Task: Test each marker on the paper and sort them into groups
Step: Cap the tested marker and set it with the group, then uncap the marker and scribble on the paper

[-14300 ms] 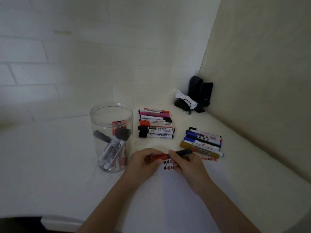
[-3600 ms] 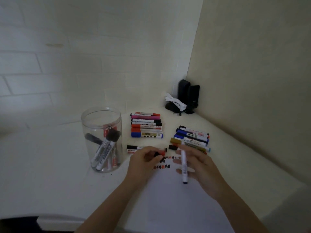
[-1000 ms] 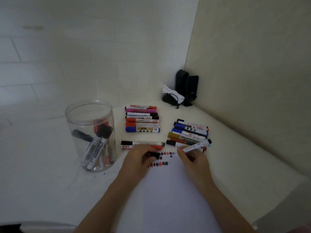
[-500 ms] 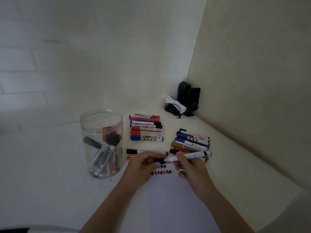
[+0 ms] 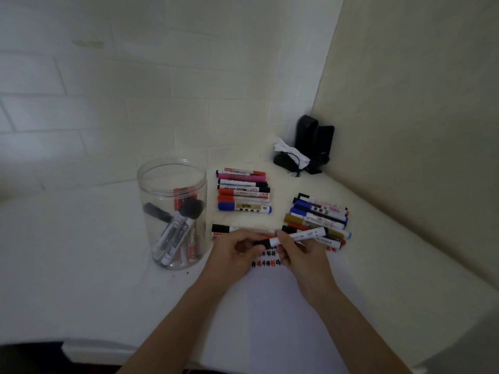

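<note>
On the counter [image 5: 81, 252], the paper [image 5: 283, 306] lies at lower centre. At centre frame my right hand [image 5: 305, 255] pinches the white marker [image 5: 299, 235] while my left hand [image 5: 237, 252] pinches its black cap [image 5: 261, 242] against the tip. Pushed crooked, the cap could slip and ink my fingers. The clear jar [image 5: 172, 211], centre left, holds several markers leaning inside.

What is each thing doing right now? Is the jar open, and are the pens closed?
Jar: upright, no lid on, markers inside.
Held marker: white, black cap at its end.
Left hand: pinches the cap.
Right hand: grips the barrel.
Back pile: lying flat, capped.
Right pile: lying flat, stacked.
Paper: flat, scribbles near the top.
</note>
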Action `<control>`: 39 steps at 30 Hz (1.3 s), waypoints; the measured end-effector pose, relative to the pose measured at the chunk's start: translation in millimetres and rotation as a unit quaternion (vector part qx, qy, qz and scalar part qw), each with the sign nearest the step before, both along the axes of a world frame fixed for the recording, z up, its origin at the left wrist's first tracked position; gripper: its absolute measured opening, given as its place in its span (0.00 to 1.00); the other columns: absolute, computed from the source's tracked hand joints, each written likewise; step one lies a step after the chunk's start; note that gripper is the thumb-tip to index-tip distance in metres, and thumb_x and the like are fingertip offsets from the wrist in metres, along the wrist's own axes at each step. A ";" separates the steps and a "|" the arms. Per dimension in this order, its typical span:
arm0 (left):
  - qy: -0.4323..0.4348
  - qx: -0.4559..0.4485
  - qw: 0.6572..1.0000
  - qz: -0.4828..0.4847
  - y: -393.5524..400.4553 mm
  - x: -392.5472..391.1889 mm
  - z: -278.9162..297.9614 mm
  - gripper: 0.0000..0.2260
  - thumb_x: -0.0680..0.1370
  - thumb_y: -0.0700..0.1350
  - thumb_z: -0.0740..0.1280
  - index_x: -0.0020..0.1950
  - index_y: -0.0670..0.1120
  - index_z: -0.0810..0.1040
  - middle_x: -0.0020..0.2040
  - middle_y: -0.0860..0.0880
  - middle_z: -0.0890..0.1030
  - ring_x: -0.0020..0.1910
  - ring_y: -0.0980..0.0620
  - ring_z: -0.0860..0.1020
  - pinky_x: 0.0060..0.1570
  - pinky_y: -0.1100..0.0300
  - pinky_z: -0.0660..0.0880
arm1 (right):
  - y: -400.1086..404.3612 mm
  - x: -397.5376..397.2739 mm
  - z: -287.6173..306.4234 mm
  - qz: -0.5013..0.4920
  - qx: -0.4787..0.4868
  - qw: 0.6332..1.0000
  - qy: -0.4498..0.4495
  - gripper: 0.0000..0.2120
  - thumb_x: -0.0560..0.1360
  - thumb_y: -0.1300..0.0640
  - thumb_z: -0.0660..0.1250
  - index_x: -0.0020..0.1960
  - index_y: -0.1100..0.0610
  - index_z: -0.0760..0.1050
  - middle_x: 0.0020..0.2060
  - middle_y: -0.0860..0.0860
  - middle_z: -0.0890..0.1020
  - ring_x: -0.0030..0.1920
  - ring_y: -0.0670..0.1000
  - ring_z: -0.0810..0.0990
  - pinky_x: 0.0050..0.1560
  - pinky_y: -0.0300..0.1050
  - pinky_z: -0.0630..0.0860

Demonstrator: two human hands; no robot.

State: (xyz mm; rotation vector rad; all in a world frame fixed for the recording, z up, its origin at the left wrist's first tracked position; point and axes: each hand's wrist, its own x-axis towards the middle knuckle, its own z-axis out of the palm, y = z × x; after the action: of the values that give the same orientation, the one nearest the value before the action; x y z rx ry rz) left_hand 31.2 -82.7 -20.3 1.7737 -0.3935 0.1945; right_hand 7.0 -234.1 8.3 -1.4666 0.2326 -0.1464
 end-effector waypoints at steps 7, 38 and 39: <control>-0.045 -0.001 0.998 0.035 -0.2 -1.3 0.3 0.10 0.75 0.37 0.70 0.54 0.47 0.82 0.48 0.55 0.82 0.49 0.58 0.80 0.50 0.68 0.76 | -16.2 -10.4 19.0 0.067 0.099 0.990 0.075 0.10 0.74 0.53 0.72 0.51 0.59 0.81 0.38 0.54 0.82 0.38 0.49 0.79 0.41 0.42 0.78; -0.085 0.283 0.926 0.236 -5.1 17.4 -23.4 0.09 0.78 0.45 0.66 0.56 0.49 0.80 0.54 0.51 0.79 0.54 0.52 0.74 0.61 0.54 0.70 | -98.6 71.5 10.6 -0.091 -0.610 0.785 -0.059 0.14 0.76 0.50 0.68 0.61 0.48 0.78 0.57 0.50 0.76 0.58 0.52 0.72 0.58 0.49 0.65; -0.086 0.285 0.925 0.235 -5.2 17.8 -23.7 0.08 0.77 0.45 0.66 0.56 0.49 0.81 0.53 0.51 0.79 0.54 0.51 0.75 0.60 0.54 0.70 | -89.2 64.9 15.2 -0.086 -0.589 0.796 -0.111 0.14 0.76 0.51 0.68 0.61 0.50 0.78 0.56 0.50 0.76 0.55 0.50 0.73 0.56 0.45 0.66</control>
State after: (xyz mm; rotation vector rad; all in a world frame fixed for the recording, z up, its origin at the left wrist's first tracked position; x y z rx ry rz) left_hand 49.0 -88.0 -44.0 2.4236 -0.1405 0.6309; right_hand 72.0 -323.3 23.5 -2.6504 0.0573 -0.7065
